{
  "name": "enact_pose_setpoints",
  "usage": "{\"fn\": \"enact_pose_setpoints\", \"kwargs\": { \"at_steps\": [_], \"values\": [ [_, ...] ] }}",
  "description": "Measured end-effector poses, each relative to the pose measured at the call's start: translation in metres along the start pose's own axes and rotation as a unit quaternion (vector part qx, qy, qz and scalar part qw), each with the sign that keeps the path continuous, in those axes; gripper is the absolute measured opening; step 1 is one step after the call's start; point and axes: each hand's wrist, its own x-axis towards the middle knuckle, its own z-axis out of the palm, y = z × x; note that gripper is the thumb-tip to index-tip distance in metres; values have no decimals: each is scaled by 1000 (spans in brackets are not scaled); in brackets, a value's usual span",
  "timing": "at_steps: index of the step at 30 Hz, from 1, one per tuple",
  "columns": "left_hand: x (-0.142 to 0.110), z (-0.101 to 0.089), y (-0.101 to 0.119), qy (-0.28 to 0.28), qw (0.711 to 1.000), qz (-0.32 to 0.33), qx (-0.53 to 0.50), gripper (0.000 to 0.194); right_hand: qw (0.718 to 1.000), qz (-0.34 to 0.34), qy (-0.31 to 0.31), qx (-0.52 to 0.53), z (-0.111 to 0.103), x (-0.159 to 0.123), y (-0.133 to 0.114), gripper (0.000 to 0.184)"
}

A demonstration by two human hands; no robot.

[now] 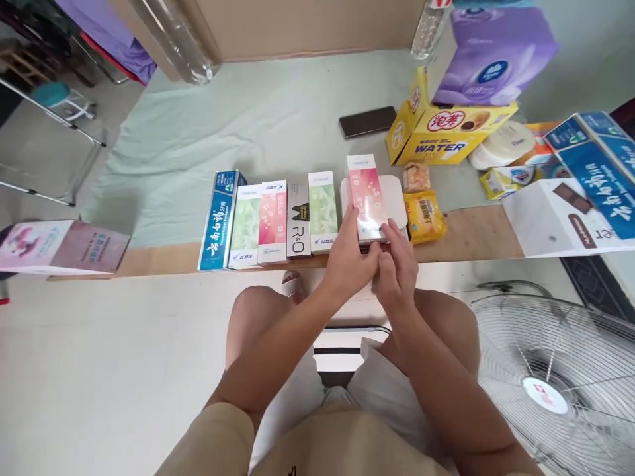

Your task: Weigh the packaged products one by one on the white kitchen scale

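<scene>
Pink-and-white box (368,198) held between both hands.
I see the left hand (351,259) and right hand (398,268) half-curled around its near end, forearms angling inward.

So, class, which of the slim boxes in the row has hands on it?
The pink box at the row's right end, with the left hand and right hand on it. The other pink box sits untouched between a green box and the grey R&O box.

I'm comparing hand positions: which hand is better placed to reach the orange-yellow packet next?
Probably the right hand: it is nearer the orange-yellow packet, which lies forward and to its right. The left hand is farther away. Both touch the pink box.
</scene>
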Motion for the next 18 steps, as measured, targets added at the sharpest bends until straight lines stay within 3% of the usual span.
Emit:
{"fn": "enact_pose_setpoints", "kwargs": {
  "at_steps": [9, 18],
  "values": [
    [-30, -14, -4, -32, 998, 46, -5, 77, 994, -66, 68, -47, -5, 9, 2, 36],
    [-27, -14, -5, -60, 997, 47, -22, 78, 994, -59, 42, -82, 7, 6, 4, 38]
  ]
}}
